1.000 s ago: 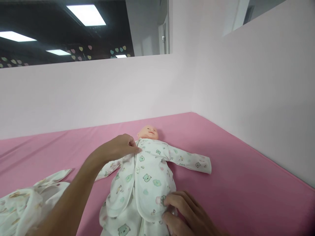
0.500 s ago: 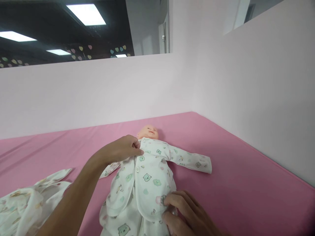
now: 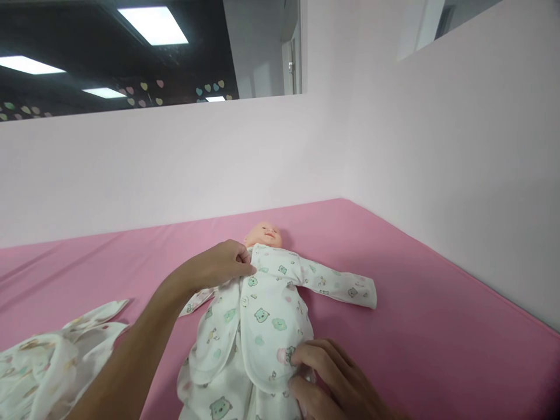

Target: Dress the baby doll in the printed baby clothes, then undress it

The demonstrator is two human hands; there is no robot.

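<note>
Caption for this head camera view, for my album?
Two hands on a doll's patterned top, pink sheet beneath.

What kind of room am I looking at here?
Probably a childcare training or practice room, though I can't be sure. A doll in printed baby clothes lies on a pink padded-looking surface, and pastel heart shapes show beyond the low white wall.

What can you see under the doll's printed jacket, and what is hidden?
A matching white lower garment shows between and below the parted front flaps of the jacket. The torso of the doll is covered, so it cannot be seen.
</note>
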